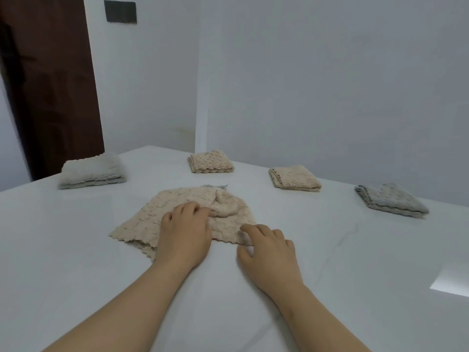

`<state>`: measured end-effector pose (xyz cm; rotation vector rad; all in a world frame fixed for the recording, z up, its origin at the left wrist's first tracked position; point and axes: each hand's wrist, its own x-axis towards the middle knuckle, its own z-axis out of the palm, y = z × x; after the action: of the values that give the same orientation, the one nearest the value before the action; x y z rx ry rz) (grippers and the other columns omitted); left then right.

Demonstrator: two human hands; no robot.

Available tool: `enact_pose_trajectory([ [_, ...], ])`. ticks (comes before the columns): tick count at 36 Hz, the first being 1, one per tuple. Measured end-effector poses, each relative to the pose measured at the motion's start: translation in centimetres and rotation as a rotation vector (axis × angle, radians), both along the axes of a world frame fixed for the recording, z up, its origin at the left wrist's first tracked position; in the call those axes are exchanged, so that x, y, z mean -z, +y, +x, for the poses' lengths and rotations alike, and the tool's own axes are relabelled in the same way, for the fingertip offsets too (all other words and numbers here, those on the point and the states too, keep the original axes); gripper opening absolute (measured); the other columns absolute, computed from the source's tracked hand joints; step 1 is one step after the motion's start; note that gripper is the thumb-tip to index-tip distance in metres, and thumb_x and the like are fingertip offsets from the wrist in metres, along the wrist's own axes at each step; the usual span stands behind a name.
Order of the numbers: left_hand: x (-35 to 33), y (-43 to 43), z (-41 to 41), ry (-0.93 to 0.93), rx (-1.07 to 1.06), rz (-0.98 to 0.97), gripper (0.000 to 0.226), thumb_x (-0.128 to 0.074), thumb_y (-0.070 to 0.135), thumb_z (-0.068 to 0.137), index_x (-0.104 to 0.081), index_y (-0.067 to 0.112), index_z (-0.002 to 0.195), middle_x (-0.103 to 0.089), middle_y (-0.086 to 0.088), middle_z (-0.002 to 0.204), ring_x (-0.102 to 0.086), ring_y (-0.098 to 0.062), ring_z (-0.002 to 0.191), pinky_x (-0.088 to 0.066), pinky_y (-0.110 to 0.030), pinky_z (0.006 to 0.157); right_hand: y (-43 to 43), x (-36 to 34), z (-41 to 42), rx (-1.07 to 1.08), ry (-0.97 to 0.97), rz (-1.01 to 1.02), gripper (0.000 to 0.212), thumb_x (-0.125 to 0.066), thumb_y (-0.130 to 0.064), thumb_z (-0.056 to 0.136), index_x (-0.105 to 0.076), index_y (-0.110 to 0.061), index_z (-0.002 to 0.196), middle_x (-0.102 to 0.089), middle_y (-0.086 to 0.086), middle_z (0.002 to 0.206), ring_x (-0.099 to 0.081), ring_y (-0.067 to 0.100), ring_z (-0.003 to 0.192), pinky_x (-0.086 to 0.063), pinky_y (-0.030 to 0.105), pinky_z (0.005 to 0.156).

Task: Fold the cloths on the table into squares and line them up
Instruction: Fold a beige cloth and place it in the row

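under the flat left hand (185, 233), beige cloth (149, 217); relaxed right hand (269, 250) touches its edge.

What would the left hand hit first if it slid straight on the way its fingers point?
Probably the raised wrinkle in the beige cloth that the left hand rests on, just past its fingertips. Depth is hard to judge from one view.
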<state>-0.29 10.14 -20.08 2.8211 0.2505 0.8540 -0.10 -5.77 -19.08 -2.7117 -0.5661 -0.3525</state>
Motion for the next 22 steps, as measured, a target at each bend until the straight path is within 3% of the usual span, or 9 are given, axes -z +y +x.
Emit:
enact_pose_trajectory([
  [3, 0.0, 0.6, 1.2, 0.026, 0.011, -0.008, 0.025, -0.047, 0.018, 0.09, -0.061, 0.021, 0.111, -0.056, 0.002, 0.115, -0.05, -0.023, 0.11, -0.035, -0.037, 0.09, 0.9, -0.1, 1.5, -0.014, 0.025, -0.006, 0.035, -0.039, -0.034, 0.092, -0.046, -0.035, 0.127, -0.048, -0.013, 0.13, -0.038, 0.017, 0.12, -0.028, 0.033, 0.096],
  [6, -0.1, 1.1, 2.1, 0.011, 0.03, -0.035, 0.027, -0.039, 0.02, 0.093, -0.057, 0.026, 0.113, -0.051, 0.009, 0.121, -0.044, -0.017, 0.115, -0.03, -0.032, 0.095, 1.5, -0.1, 2.8, 0.002, 0.041, 0.007, 0.03, -0.039, -0.038, 0.093, -0.053, -0.035, 0.119, -0.049, -0.011, 0.124, -0.039, 0.016, 0.118, -0.028, 0.032, 0.095],
  [11, -0.4, 1.8, 3.1, 0.031, 0.058, -0.102, 0.028, -0.039, 0.019, 0.093, -0.059, 0.028, 0.11, -0.052, 0.014, 0.121, -0.042, -0.012, 0.117, -0.028, -0.029, 0.097, 2.0, -0.2, 4.4, 0.008, 0.025, 0.033, 0.021, -0.04, -0.037, 0.095, -0.056, -0.032, 0.107, -0.051, -0.009, 0.111, -0.041, 0.016, 0.111, -0.029, 0.031, 0.09],
  [14, -0.5, 2.1, 3.5, 0.028, 0.111, -0.152, 0.022, -0.044, 0.028, 0.09, -0.062, 0.029, 0.103, -0.054, 0.017, 0.117, -0.044, -0.01, 0.115, -0.03, -0.029, 0.096, 1.9, -0.1, 5.4, 0.002, 0.018, 0.065, 0.019, -0.041, -0.036, 0.095, -0.056, -0.029, 0.104, -0.052, -0.009, 0.108, -0.042, 0.016, 0.108, -0.03, 0.03, 0.087],
  [15, -0.6, 2.1, 3.5, 0.058, 0.141, -0.161, 0.025, -0.044, 0.037, 0.087, -0.062, 0.031, 0.103, -0.053, 0.017, 0.117, -0.043, -0.009, 0.116, -0.029, -0.029, 0.097, 1.8, -0.1, 5.6, 0.002, 0.016, 0.086, 0.018, -0.042, -0.036, 0.095, -0.056, -0.028, 0.103, -0.052, -0.009, 0.107, -0.043, 0.016, 0.107, -0.031, 0.03, 0.086],
  [18, -1.3, 1.9, 3.5, 0.134, 0.217, -0.13, 0.068, -0.021, 0.07, 0.061, -0.061, 0.036, 0.105, -0.047, 0.022, 0.121, -0.037, -0.003, 0.121, -0.024, -0.028, 0.1, 1.7, -0.1, 6.3, -0.008, 0.022, 0.191, 0.01, -0.045, -0.033, 0.094, -0.053, -0.029, 0.092, -0.054, -0.009, 0.103, -0.046, 0.016, 0.104, -0.036, 0.031, 0.086],
  [20, -1.3, 2.0, 3.7, 0.17, 0.22, -0.061, 0.081, -0.015, 0.075, 0.052, -0.058, 0.039, 0.11, -0.043, 0.023, 0.124, -0.033, -0.003, 0.124, -0.02, -0.028, 0.101, 1.7, 0.0, 6.7, -0.044, 0.013, 0.283, 0.012, -0.047, -0.029, 0.093, -0.047, -0.032, 0.082, -0.054, -0.009, 0.096, -0.049, 0.016, 0.099, -0.039, 0.033, 0.086],
  [22, -1.2, 2.3, 4.0, 0.159, 0.185, 0.012, 0.074, -0.019, 0.069, 0.054, -0.06, 0.039, 0.107, -0.047, 0.021, 0.122, -0.039, -0.007, 0.123, -0.025, -0.033, 0.1, 1.7, 0.1, 7.0, -0.078, 0.013, 0.375, 0.023, -0.05, -0.026, 0.093, -0.041, -0.036, 0.073, -0.054, -0.011, 0.09, -0.05, 0.013, 0.094, -0.04, 0.029, 0.082],
])
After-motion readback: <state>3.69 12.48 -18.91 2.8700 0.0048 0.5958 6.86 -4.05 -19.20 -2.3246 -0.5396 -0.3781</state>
